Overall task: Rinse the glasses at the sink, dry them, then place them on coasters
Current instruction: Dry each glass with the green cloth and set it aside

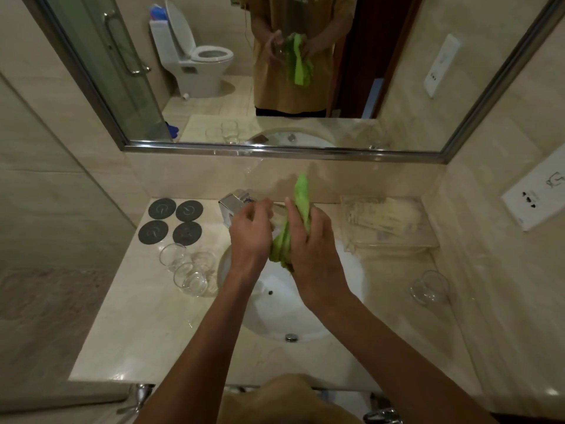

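Note:
Over the white sink [351, 280], my left hand [250, 237] grips a clear glass [276, 217], mostly hidden between my hands. My right hand [308, 243] holds a green cloth [301, 203] pressed against that glass. Several dark round coasters [174, 221] lie bare at the counter's back left. In front of them stand three clear glasses [188, 269] in a cluster. Another clear glass [428, 286] stands alone on the counter right of the sink.
A chrome faucet [234, 206] sits behind the sink, just beyond my left hand. A clear tray [388, 221] with packets stands at the back right. The mirror [275, 71] hangs above, a wall socket [532, 203] is at right, and a glass shower wall at left.

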The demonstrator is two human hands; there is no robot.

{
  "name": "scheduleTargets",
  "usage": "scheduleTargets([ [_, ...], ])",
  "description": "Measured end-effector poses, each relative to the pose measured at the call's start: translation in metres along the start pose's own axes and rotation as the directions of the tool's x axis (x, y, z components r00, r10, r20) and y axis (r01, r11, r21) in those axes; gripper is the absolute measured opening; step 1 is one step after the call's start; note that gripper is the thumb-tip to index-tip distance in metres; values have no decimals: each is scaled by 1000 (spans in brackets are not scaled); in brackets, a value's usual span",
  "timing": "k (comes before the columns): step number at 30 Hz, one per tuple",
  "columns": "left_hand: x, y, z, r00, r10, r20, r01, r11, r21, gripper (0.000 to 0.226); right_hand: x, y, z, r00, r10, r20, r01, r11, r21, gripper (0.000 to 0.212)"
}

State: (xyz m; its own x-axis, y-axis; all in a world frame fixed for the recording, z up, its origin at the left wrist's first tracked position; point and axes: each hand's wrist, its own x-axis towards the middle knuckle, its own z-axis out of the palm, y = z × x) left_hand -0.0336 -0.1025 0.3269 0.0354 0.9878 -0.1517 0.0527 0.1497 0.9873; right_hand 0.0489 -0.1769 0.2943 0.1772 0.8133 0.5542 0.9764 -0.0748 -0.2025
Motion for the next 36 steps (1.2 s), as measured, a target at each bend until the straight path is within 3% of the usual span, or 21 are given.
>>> scheduleTargets([
  [2, -4, 0, 1, 995, 96, -7, -96, 993, 64, 32, 4, 0, 2, 992, -83, -95, 63, 978, -198, 91],
  [4, -7, 0, 0, 982, 187, 3, -186, 973, 134, 32, 9, 2, 2, 986, -116, -116, 84, 964, -252, 82],
  [6, -9, 0, -2, 963, 266, 31, -268, 948, 174, 33, 15, 6, -2, 995, -96, -29, 91, 985, -146, 93],
  [8, -8, -2, -5, 941, 331, 67, -337, 921, 194, 34, 21, 8, -13, 983, -46, 175, 28, 994, 103, 107],
  [10, -7, -4, -7, 925, 368, 96, -381, 901, 208, 42, 33, 10, -32, 875, 27, 483, -183, 943, 278, 120],
  [12, -7, -5, -9, 905, 402, 139, -424, 881, 213, 44, 45, 18, -47, 725, 13, 689, -378, 843, 382, 116],
  [16, -15, -5, -7, 856, 448, 256, -497, 851, 173, 38, 52, 41, -55, 535, -227, 813, -625, 541, 563, 61],
  [19, -19, -6, -4, 842, 443, 307, -500, 855, 139, 37, 46, 50, -53, 467, -272, 841, -706, 458, 540, 48],
  [21, -20, -6, -2, 844, 437, 312, -496, 857, 139, 38, 42, 50, -50, 479, -258, 839, -715, 441, 543, 49],
  [23, -19, -9, -2, 851, 435, 294, -490, 859, 147, 38, 41, 46, -49, 543, -227, 809, -662, 478, 578, 57],
  [25, -15, -11, -1, 864, 434, 257, -483, 859, 173, 36, 38, 41, -47, 623, -166, 764, -580, 558, 594, 79],
  [28, -11, -14, 0, 892, 418, 170, -448, 867, 220, 36, 34, 31, -42, 692, 9, 722, -478, 755, 449, 120],
  [32, -7, -11, 5, 927, 368, 67, -374, 903, 211, 40, 17, 9, -24, 914, 113, 391, -216, 949, 231, 115],
  [36, -6, -10, 8, 960, 280, 3, -276, 942, 189, 33, 4, 0, -6, 996, 84, 42, -81, 995, -63, 103],
])
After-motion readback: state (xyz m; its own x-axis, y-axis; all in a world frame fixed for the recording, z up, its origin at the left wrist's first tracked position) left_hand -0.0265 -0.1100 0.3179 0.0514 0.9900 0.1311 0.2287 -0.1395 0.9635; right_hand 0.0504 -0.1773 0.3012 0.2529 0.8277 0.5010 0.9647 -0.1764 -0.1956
